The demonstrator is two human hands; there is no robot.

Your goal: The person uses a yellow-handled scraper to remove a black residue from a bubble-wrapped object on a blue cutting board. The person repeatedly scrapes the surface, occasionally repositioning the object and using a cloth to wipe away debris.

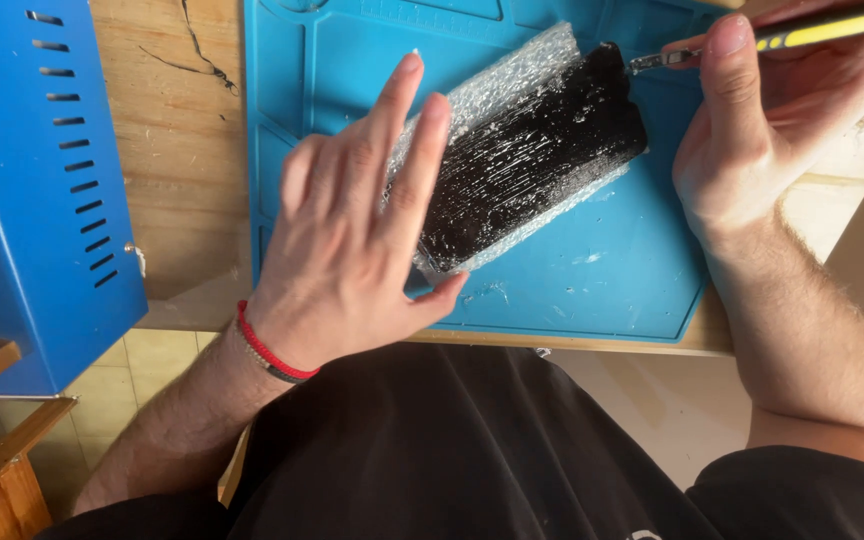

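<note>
A black block-shaped object wrapped in bubble wrap [532, 160] lies diagonally on a blue work mat [612, 280]. My left hand [357, 230] rests on its near left end, fingers spread and pressing the wrap down. My right hand [762, 120] grips a black and yellow utility knife [812, 30], whose metal tip touches the far right end of the wrapped object.
A blue metal box with vent slots [37, 190] stands at the left on the wooden table [182, 150]. A thin black wire [197, 50] lies on the wood near the mat. The table's front edge runs just under the mat.
</note>
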